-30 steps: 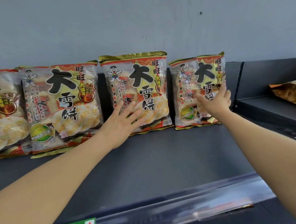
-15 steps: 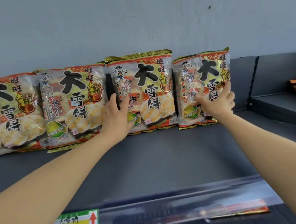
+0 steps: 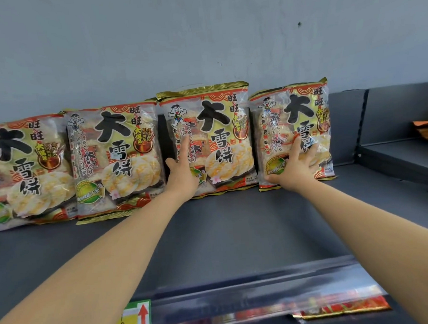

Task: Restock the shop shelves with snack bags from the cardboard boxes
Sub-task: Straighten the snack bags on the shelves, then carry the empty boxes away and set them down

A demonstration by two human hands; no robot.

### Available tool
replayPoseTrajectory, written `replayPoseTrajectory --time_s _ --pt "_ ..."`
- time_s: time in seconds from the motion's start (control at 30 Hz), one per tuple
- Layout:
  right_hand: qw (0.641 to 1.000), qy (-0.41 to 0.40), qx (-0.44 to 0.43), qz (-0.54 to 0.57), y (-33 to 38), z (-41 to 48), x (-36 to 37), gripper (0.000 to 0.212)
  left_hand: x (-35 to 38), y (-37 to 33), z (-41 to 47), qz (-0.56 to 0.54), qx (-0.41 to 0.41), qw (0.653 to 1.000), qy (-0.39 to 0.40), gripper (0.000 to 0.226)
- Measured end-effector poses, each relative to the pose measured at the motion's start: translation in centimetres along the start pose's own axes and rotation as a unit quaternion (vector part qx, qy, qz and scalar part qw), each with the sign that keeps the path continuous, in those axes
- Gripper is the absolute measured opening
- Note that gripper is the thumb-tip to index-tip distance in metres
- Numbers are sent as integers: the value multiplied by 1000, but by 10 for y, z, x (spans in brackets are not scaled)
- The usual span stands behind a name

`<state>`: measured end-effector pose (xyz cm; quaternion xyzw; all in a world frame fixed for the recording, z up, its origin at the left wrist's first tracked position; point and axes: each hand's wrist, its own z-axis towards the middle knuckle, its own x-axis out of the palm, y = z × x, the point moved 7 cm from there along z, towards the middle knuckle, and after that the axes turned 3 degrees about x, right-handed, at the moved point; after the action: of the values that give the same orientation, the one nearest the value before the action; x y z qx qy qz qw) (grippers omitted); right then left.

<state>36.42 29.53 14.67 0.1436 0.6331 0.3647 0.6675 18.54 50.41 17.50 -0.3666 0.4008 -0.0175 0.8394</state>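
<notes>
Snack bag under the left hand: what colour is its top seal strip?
Gold top seal strip, clearest in the head view.

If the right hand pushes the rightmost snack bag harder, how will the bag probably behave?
The rightmost snack bag stands upright on its narrow bottom edge, so it may tip easily. Its glossy film looks slippery on the smooth shelf. The crackers inside probably break under hard pressure.

Four matching red-and-gold snack bags (image 3: 207, 140) stand upright in a row along the dark shelf (image 3: 236, 235), against the wall.
</notes>
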Motion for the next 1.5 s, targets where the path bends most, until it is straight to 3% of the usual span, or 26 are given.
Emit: replayPoseTrajectory --time_s 0.33,0.67,0.8,0.93,1.07,1.2,1.37,1.5 --pt "1000 -3 7 -4 -1 0 3 124 -17 3 -7 8 23 1000 18 113" --pt "1000 -7 15 -20 6 -11 2 116 -24 7 -12 97 11 995 15 108" --pt "999 -24 2 -26 16 -21 1 113 -21 -5 -22 185 35 982 0 100" --pt "998 -39 -33 -37 34 -37 -3 105 -20 -24 -36 304 114 945 -24 90" --pt "993 -50 -78 -69 55 -58 -2 95 -23 -42 -47 259 181 948 -37 75" --pt "985 -74 -118 -104 74 -87 -9 70 -25 -69 -61 231 233 944 -30 47" --pt "975 -111 -133 -143 71 -140 -31 56 -30 -109 -99 183 301 936 -7 40" --pt "972 -169 -77 -143 41 -194 -63 47 -29 -139 -153 101 363 925 46 41"
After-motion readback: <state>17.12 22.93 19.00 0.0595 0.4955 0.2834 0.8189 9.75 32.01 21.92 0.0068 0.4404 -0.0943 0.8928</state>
